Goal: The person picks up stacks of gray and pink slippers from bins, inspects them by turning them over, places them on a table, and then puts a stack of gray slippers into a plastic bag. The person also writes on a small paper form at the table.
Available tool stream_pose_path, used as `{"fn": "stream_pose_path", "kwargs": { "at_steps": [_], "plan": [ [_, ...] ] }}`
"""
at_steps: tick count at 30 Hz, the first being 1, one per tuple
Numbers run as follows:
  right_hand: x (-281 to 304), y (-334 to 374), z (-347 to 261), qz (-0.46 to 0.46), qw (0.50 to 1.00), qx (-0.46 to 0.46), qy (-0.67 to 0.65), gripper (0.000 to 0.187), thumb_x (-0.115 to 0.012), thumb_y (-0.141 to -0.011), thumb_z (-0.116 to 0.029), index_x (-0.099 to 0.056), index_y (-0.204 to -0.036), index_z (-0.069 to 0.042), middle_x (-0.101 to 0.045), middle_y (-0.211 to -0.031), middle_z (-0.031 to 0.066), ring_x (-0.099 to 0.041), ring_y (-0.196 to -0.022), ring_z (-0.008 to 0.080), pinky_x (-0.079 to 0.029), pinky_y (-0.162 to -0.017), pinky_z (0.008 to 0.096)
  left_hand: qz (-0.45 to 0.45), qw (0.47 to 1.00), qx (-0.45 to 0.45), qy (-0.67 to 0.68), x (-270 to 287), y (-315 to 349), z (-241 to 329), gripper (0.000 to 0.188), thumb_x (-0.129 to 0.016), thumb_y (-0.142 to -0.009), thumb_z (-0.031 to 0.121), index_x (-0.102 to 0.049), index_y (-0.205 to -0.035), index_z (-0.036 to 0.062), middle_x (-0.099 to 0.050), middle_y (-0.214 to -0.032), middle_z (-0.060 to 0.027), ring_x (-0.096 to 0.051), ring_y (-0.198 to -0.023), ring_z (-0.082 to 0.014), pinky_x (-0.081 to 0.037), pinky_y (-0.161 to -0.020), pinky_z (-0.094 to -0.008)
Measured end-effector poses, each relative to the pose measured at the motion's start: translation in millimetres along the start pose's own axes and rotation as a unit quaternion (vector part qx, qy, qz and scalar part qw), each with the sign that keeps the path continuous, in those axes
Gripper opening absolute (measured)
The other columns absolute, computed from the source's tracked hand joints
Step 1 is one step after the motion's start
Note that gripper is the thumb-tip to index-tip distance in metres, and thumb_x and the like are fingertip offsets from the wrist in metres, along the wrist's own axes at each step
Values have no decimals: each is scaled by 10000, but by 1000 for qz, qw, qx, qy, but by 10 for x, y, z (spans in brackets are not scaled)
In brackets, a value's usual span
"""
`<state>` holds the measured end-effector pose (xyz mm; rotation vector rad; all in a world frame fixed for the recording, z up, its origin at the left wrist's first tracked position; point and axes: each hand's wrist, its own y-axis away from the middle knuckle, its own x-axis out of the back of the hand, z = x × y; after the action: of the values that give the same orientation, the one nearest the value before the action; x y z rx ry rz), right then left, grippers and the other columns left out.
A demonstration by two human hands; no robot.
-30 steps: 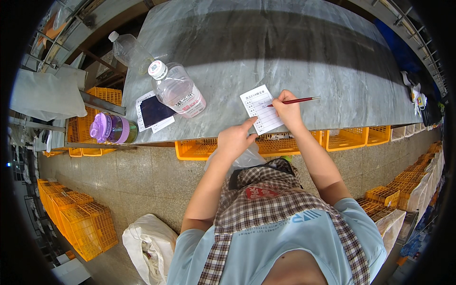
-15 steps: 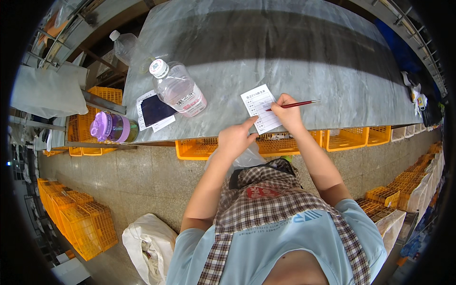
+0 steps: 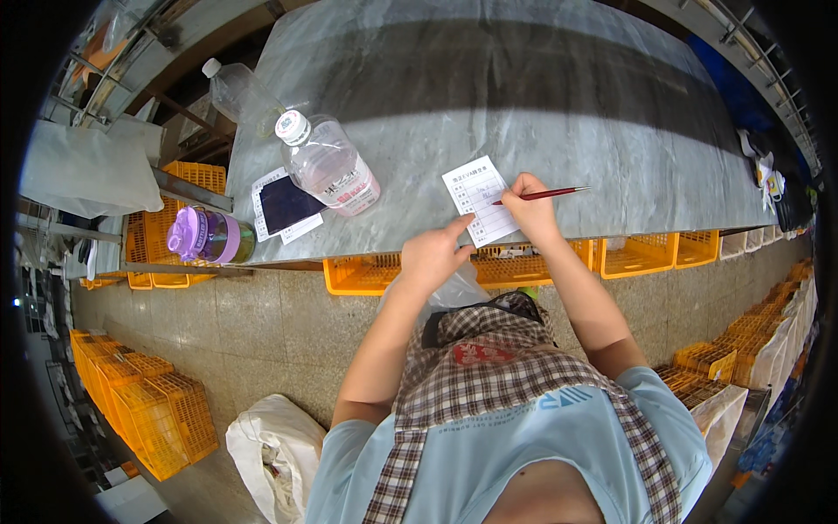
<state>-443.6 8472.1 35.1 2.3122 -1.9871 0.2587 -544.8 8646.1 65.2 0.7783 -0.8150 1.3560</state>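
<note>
A white printed form with ruled rows lies near the front edge of the grey marble-patterned table. In my right hand is a dark red pen, gripped between thumb and fingers, its tip at the middle rows of the form. Some handwriting shows in the upper rows. My left hand rests at the table edge, its index finger stretched onto the form's left side and its thumb apart near the lower corner. The other left fingers are partly hidden under the palm.
Left on the table stand a large clear bottle, another clear bottle, and a purple-lidded drinking bottle. A dark phone lies on more forms. Yellow crates sit beneath the table; a white sack is on the floor.
The pen tip has shifted slightly right and down on the form, with my right hand moving along a little. My left hand stays in place.
</note>
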Motion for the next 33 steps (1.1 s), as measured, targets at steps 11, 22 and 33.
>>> {"fn": "stream_pose_path", "kwargs": {
  "at_steps": [11, 22, 33],
  "plan": [
    [88, 120, -75, -24, 998, -24, -59, 262, -617, -823, -64, -417, -655, -85, -474, -559, -18, -412, -503, 42, -320, -449, 205, 0, 1000, -3, -8, 10, 7, 16, 490, -681, -745, 303, -555, -1210, 219, -633, -682, -85, -626, -660, -290, -487, -562, -389],
    [71, 143, -63, -28, 998, -14, -62, 260, -646, -814, -66, -439, -659, -83, -496, -578, -17, -420, -526, 36, -336, -465, 204, 11, 1000, -2, -9, -14, 16, 5, 489, -686, -743, 306, -549, -1201, 200, -636, -680, -82, -626, -653, -287, -485, -560, -388],
    [58, 139, -37, -8, 1000, -14, -15, 234, -652, -780, -62, -460, -648, -49, -489, -592, -15, -429, -557, 54, -362, -482, 233, 5, 1000, 1, -5, -13, 16, 6, 486, -686, -743, 304, -555, -1200, 200, -639, -689, -86, -628, -665, -288, -483, -565, -388]
  ]
}}
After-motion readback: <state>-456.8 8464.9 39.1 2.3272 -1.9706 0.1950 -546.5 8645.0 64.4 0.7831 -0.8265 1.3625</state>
